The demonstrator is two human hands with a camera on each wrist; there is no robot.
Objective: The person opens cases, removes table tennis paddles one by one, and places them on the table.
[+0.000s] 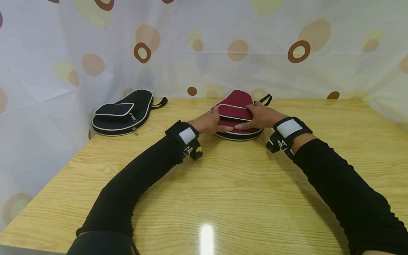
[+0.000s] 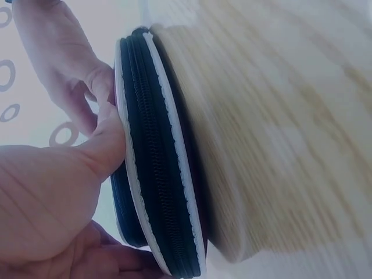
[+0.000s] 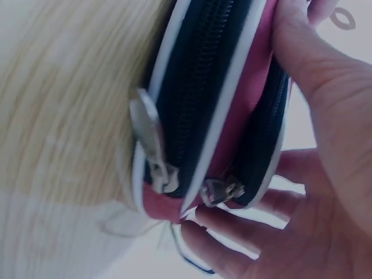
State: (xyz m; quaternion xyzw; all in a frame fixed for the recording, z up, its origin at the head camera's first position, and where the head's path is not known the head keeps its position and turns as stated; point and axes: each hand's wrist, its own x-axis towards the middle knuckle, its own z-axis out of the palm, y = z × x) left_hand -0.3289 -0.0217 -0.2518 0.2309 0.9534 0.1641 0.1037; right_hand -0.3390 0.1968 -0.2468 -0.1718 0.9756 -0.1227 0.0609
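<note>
Red table-tennis paddle case point(image 1: 236, 98) near middle of table's point(image 1: 204, 187) far edge; long axis near to far, narrow end away. Lies between the hands, about equally close: left hand point(image 1: 208, 123) grips left side, right hand point(image 1: 264, 116) right, thumbs on top. Cloth-like cover, white piping, metal zip pull point(image 3: 147, 128). Black paddle case point(image 1: 143, 101) toward far left corner.

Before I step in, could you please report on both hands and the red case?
Left hand, right hand: both on red case. Case pocket-up on table. Black case apart, off to the left; no obstruction seen.
</note>
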